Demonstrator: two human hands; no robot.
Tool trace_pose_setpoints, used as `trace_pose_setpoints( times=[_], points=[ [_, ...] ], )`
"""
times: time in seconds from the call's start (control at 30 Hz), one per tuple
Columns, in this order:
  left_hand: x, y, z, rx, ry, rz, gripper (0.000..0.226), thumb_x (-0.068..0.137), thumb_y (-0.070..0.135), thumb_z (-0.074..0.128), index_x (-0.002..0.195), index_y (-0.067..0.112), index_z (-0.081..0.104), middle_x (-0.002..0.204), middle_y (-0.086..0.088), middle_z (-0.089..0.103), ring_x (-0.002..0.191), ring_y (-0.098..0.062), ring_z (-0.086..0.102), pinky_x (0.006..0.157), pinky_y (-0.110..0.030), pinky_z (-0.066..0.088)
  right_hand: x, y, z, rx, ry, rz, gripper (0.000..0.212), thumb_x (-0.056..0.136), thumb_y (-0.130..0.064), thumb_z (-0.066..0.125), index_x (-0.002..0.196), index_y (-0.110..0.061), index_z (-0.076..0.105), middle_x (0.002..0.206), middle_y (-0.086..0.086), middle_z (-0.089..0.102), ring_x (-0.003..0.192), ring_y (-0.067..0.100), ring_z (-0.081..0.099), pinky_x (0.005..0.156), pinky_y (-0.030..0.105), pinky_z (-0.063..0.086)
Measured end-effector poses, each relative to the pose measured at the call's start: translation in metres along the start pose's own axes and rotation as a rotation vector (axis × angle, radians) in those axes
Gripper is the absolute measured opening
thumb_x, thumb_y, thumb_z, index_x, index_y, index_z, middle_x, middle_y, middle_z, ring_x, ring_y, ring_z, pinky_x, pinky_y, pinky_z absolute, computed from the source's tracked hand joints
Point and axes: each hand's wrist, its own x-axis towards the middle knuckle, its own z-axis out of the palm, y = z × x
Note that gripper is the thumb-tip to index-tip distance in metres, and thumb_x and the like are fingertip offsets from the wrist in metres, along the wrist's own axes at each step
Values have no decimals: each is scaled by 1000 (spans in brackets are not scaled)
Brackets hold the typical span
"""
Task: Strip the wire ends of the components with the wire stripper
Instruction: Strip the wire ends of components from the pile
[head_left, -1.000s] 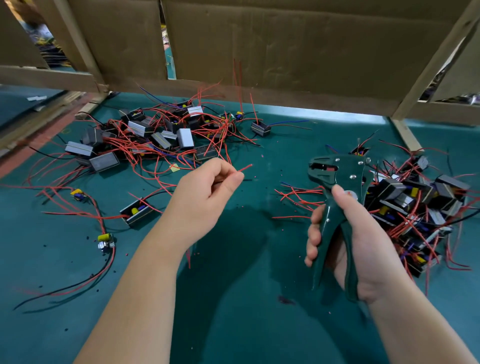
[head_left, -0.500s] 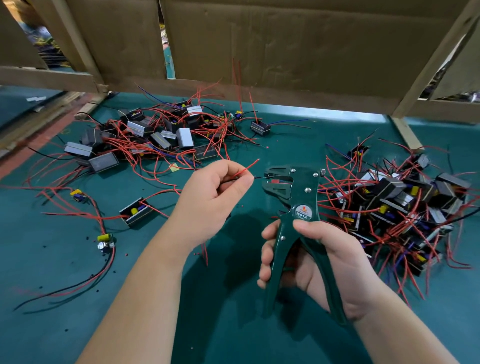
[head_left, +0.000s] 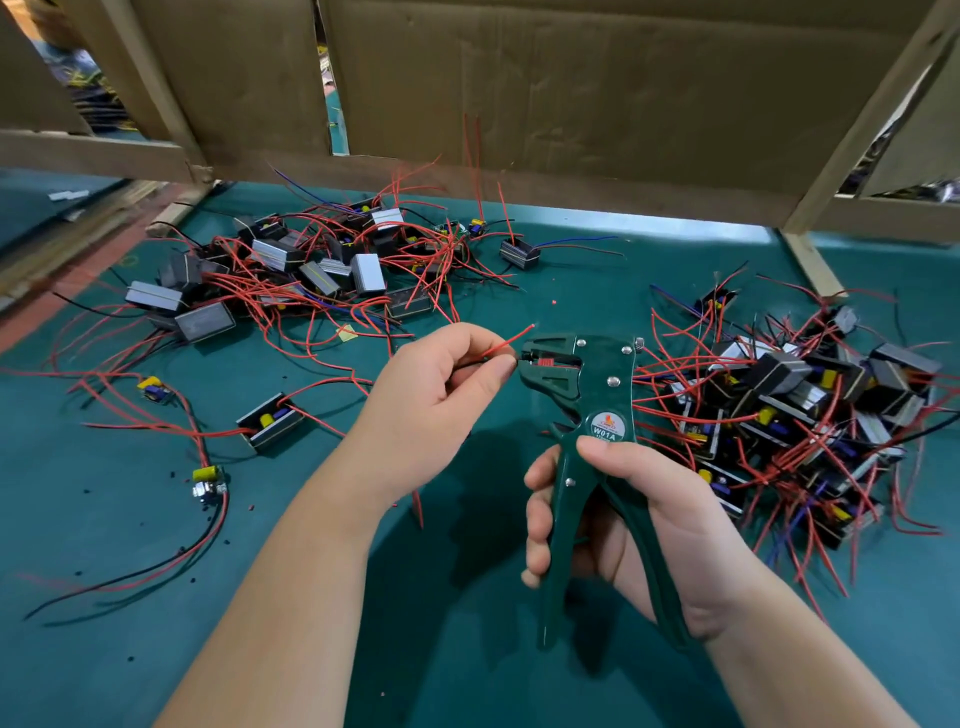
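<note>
On the green table (head_left: 156, 649), the left hand (head_left: 431, 405) pinches a red wire (head_left: 506, 342) at the wire stripper (head_left: 587, 410), whose handles the right hand (head_left: 639, 525) grips

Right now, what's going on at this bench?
A person is stripping component wires. The left hand pinches a red wire, its tip beside the head of the green wire stripper, which the right hand grips by its handles. Piles of wired components lie on the green table.
</note>
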Motion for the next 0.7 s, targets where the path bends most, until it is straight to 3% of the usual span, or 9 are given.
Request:
trace_pose_setpoints(
  times=[0.17, 0.27, 0.37, 0.43, 0.53, 0.7],
  points=[
    [-1, -1, -1, 68, 14, 18, 7, 92, 21, 59, 84, 22, 60, 57, 10, 48, 49, -3, 36, 49, -14, 33, -1, 1, 1, -17, 75, 13, 42, 67, -45, 69, 77, -4, 67, 66, 21, 57, 54, 32, 56, 56, 43, 53],
    [-1, -2, -2, 57, 48, -30, 12, 89, 31, 48, 95, 26, 56, 67, 9, 55, 61, -6, 47, 60, -18, 39, 3, 5, 6, -1, 218, -1, 54, 61, -59, 78, 71, -7, 64, 59, 18, 52, 45, 28, 50, 47, 36, 48],
    [-1, -7, -2, 135, 88, -40, 17, 92, 34, 37, 99, 29, 52, 66, 14, 56, 64, -1, 52, 61, -17, 39, 6, 8, 8, -63, 383, -70, 59, 56, -71, 70, 61, -14, 59, 51, 13, 45, 36, 23, 42, 41, 29, 40],
    [-3, -9, 0, 265, 84, 17, 12, 96, 30, 40, 96, 30, 52, 64, 8, 56, 63, -6, 51, 59, -16, 37, 9, 10, 7, -100, 409, -113, 57, 62, -69, 72, 62, -14, 61, 52, 14, 48, 37, 24, 44, 41, 30, 42],
    [-1, -13, -2, 339, 110, 13, 12, 98, 20, 49, 89, 27, 53, 60, 12, 53, 61, -4, 48, 57, -14, 34, 10, 1, -1, 0, 440, -232, 51, 69, -58, 69, 74, -8, 62, 58, 15, 53, 44, 26, 52, 45, 35, 49],
    [2, -12, -8, 171, 148, 0, 13, 98, 18, 47, 88, 21, 54, 64, 12, 55, 57, 2, 49, 56, -10, 35, 2, -14, -17, 100, 383, -374, 41, 73, -37, 55, 93, -2, 62, 80, 19, 65, 66, 30, 62, 70, 45, 55]
  ],
)
